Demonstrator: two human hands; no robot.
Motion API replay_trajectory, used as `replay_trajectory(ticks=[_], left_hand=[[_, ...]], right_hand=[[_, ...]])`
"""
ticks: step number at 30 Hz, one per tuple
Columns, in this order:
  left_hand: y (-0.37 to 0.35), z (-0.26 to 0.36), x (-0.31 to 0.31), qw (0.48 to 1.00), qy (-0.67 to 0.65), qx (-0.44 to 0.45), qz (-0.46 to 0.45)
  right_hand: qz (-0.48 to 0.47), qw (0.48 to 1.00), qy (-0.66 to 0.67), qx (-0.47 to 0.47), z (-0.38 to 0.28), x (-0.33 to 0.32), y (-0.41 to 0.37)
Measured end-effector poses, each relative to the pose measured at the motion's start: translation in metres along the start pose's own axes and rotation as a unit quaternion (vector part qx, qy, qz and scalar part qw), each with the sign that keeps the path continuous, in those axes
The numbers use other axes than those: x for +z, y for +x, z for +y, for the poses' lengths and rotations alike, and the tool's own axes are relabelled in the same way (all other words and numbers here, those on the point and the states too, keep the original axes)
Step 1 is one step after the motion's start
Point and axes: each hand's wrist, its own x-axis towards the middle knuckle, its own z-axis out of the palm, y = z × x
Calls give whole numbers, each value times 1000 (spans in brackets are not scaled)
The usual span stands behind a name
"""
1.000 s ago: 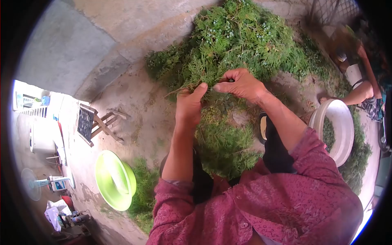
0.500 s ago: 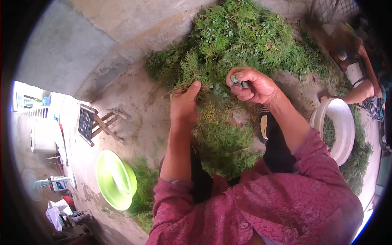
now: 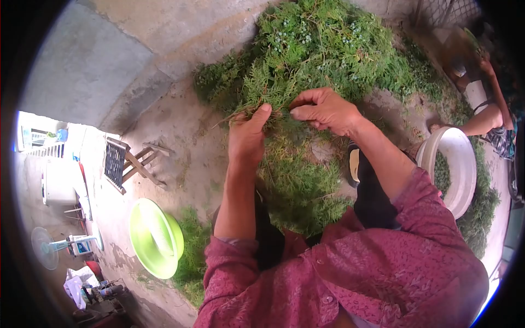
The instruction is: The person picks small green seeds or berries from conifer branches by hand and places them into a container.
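My left hand (image 3: 246,139) is closed on a leafy evergreen sprig (image 3: 262,90), thumb on top, its twig end poking out to the left. My right hand (image 3: 331,113) is just right of it, fingers curled with thumb and forefinger close to the sprig's foliage. The small blue-green cones seen in that palm a moment before are now hidden by the fingers. Behind both hands rises a big heap of evergreen branches (image 3: 339,54) dotted with pale cones. More cut greenery (image 3: 306,191) lies on the ground below, between my legs.
A lime-green basin (image 3: 145,259) stands at lower left, near a folding stool (image 3: 143,167). On the right is a white bucket (image 3: 466,175) with green cones inside. Another person's arm (image 3: 481,121) shows beyond it. A fan (image 3: 45,247) is at far left.
My right hand has moved left to the sprig and turned over, so the cones in its palm no longer show. My left hand has kept its hold.
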Motion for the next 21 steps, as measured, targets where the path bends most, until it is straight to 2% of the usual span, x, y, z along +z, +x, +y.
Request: replay_trajectory(ticks=[1,3,6,8,9,11,13,14,15,17,18,19,21], left_hand=[[3,-4,-1,1000,-11,6,-16],[3,-6,-1,999,-22,6,-28],[-3,-5,2,999,38,-26,27],[2,-10,-5,998,37,-6,-44],[5,-11,-6,998,55,1,-43],[0,-10,-7,997,67,-8,-34],[-3,-5,-8,994,101,-11,-46],[5,-12,-11,997,47,-1,-67],[10,-15,-16,997,41,-6,-61],[19,-11,-30,993,-32,-28,-110],[22,-4,-38,994,-42,-42,-97],[24,2,-45,994,-44,-41,-94],[25,13,-55,997,-51,4,-53]], right_hand=[[18,998,-67,11,1,4,-1],[0,998,-65,17,5,1,5],[37,981,-191,-15,3,5,4],[30,976,-216,-1,2,5,-1],[32,976,-215,18,1,3,-1],[-37,990,-140,-1,8,0,-3],[-65,994,-90,4,15,-8,1],[-91,995,-40,-6,17,-10,3],[-93,995,-42,3,14,-11,2],[-110,980,141,92,7,-15,-1],[-119,977,171,54,9,-20,-2],[-121,977,169,57,10,-28,-3],[-172,961,218,18,13,-40,-5]])
